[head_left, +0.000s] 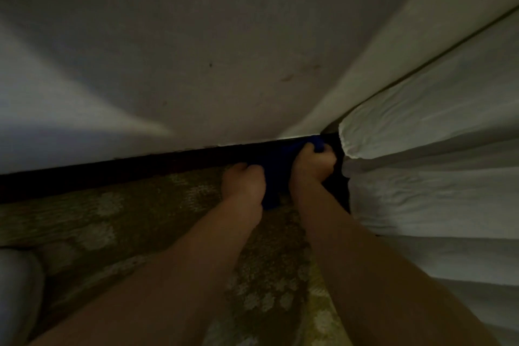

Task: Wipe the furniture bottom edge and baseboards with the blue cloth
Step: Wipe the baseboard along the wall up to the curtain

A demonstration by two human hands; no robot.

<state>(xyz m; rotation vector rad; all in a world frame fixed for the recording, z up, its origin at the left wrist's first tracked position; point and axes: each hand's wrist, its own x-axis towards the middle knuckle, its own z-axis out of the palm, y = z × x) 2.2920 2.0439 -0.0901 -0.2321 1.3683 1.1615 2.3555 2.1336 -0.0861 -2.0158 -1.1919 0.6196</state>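
Dim carpet [157, 205] meets dark baseboard [112, 168]; your left hand [243, 182] and right hand [313, 161] clench the soft, light blue cloth [276, 174], so bunch it firmly.

Soft blue cloth [273, 177], matt, bunched in folds. Matt painted wall [196, 50], smooth but faintly scuffed and spotted. Dark baseboard [112, 171], plain and dull, material unclear in the dim light. Woven carpet [126, 219], rough, patterned nap. White bedding [435, 163], wrinkled matt fabric with a puckered hem.
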